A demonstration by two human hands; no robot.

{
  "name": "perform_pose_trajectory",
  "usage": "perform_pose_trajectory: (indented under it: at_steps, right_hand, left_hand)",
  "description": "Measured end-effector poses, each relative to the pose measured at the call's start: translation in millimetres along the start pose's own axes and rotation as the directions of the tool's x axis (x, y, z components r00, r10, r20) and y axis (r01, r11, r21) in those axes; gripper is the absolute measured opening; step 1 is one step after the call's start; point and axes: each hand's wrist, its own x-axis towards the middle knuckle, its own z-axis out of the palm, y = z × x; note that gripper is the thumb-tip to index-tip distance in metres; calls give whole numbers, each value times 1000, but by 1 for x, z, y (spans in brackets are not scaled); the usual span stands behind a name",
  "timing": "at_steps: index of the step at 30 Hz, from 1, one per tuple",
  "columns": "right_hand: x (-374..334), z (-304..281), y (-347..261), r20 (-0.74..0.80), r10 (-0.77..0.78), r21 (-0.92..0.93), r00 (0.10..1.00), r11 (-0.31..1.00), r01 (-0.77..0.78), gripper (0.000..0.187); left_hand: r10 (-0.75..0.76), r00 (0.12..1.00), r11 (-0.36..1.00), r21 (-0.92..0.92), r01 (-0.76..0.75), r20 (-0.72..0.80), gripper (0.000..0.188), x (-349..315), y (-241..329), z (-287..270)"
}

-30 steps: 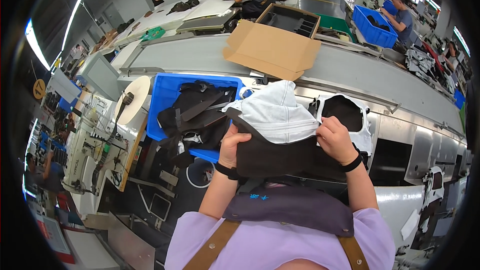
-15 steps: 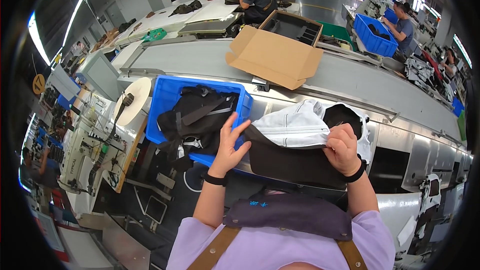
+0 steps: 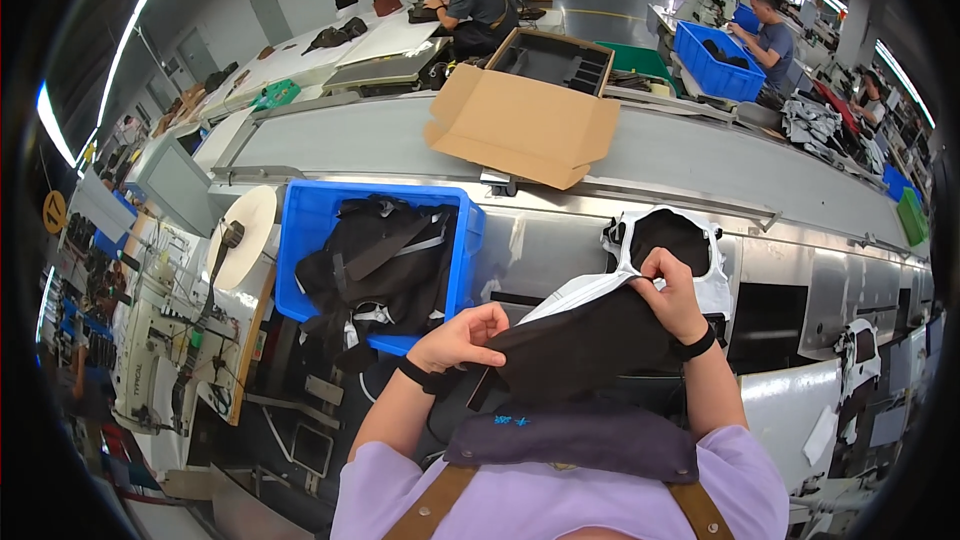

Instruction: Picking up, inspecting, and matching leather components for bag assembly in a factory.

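Note:
A dark brown fabric panel point(image 3: 590, 345) with a white reverse side is stretched between my hands in front of my apron. My left hand point(image 3: 462, 338) pinches its left end between thumb and fingers. My right hand point(image 3: 672, 295) grips its upper right edge, fingers curled. A narrow dark strip dangles below my left hand. Just beyond my right hand, a white-edged black piece point(image 3: 672, 238) with a rounded outline lies on the metal worktop point(image 3: 535, 235); whether it joins the panel is hidden by my fingers.
Left of the worktop stands a blue bin point(image 3: 474, 240) heaped with dark fabric pieces point(image 3: 380, 250). A sewing machine point(image 3: 150, 360) and a tape reel point(image 3: 247, 230) are farther left. An opened cardboard box point(image 3: 525, 130) rests on the grey conveyor point(image 3: 340, 135) ahead. Several people work beyond.
My left hand has come down and closed on the panel's left end. The panel has been lifted off the worktop and drawn nearer, its dark side now covering most of the white.

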Motion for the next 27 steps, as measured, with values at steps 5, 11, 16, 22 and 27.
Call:
perform_pose_trajectory:
  at_steps: [5,11,16,22,27]
  right_hand:
    - [-12,0,3,39,192,118,981,974,-196,29]
    - [-21,-4,7,92,362,214,928,903,-373,27]
    - [-13,-29,5,352,219,268,910,908,-323,24]
    - [-19,-63,23,-135,100,-93,986,989,-113,18]
    - [-37,-89,47,-373,131,-75,919,982,-171,16]
  left_hand:
    - [79,964,984,175,-34,-255,41,20,-10,-8]
    - [721,515,568,821,-57,-464,36,63,-10,10]
    - [731,399,627,776,-70,-554,40,86,-18,-4]
    - [532,719,784,580,-220,-447,34,110,-15,18]
    - [391,886,840,490,-232,-251,30,131,-24,44]
